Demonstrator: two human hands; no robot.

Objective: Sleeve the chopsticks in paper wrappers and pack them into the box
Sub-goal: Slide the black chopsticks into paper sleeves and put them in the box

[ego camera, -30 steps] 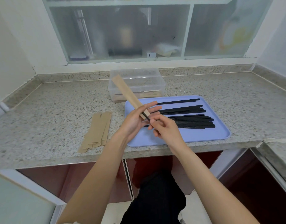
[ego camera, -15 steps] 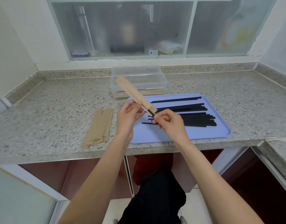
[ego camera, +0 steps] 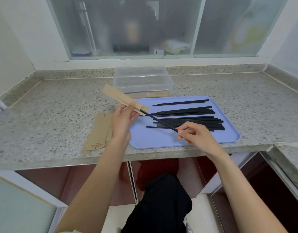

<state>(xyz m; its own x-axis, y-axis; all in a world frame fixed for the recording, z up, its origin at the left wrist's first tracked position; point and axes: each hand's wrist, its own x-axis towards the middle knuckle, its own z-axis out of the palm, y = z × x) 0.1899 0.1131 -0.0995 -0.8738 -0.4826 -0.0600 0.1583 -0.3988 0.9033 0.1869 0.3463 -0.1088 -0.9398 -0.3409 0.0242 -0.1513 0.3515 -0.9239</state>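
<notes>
pinching one end of a black chopstick, the right hand holds it over the blue tray on the worktop, its other end inside the paper wrapper pinched by the left hand, with more chopsticks and the clear box farther back.

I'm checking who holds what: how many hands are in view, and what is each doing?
2. The left hand holds a paper wrapper above the counter. The right hand pinches the end of a black chopstick entering that wrapper, over the blue tray.
</notes>
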